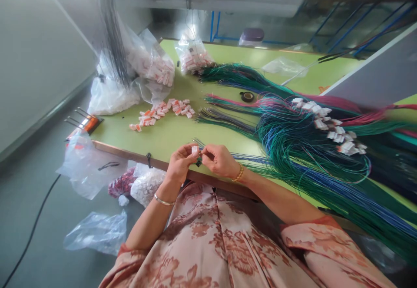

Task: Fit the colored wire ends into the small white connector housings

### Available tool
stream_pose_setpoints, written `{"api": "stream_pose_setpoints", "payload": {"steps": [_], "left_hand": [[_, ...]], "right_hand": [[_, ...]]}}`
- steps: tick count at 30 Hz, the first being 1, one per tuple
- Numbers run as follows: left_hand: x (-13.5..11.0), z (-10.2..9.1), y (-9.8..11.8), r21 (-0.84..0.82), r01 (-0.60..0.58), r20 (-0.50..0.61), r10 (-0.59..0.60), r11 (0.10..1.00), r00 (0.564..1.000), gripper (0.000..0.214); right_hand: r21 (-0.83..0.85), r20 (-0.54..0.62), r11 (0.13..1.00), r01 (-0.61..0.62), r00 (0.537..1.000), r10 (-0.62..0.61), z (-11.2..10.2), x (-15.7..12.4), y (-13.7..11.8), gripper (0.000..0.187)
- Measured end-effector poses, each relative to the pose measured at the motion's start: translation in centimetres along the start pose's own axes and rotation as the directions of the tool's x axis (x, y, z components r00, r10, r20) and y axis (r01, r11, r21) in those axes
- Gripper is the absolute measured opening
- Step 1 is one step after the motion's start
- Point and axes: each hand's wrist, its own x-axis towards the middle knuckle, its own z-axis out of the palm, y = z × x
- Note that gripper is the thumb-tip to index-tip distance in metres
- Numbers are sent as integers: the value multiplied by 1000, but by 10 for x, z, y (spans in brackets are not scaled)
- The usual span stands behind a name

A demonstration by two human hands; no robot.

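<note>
At the front edge of the green table, my left hand pinches a small white connector housing between thumb and fingers. My right hand is closed right beside it, fingertips pressed together at the housing's side. A thin wire end seems to be in that pinch, but it is too small to make out fully. Beyond my hands lies a loose group of white and orange connector housings. Blue and green wires run along the table just right of my right hand.
Large wire bundles cover the right side, with finished-looking white connectors on top. Black tape lies behind. Plastic bags of connectors stand at the back left. An orange pronged holder sits at the left corner; bags hang below.
</note>
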Motion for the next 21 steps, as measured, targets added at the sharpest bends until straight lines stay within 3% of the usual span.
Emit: {"api": "stream_pose_setpoints", "payload": {"steps": [5,8,10,12,15,21], "left_hand": [[-5,0,-7,48,-11,1,11,999,1000,42],[-6,-6,-5,75,24,-17,-23,997,1000,43],[-5,-10,-2,96,37,-42,-34,995,999,44],[-5,-12,-1,118,48,-53,-42,992,998,44],[-5,-14,-1,125,57,-35,-53,991,998,44],[-7,-15,-2,72,90,-1,-91,993,996,46]], "right_hand": [[-126,10,992,20,1000,-19,4,-6,0,13],[-102,124,995,-3,992,16,-8,8,7,15],[-140,110,988,-62,991,78,-18,25,14,17],[-256,59,956,-145,984,165,-22,44,20,17],[-433,84,869,-239,949,303,-15,67,27,14],[-602,128,762,-239,913,387,5,78,26,22]]}}
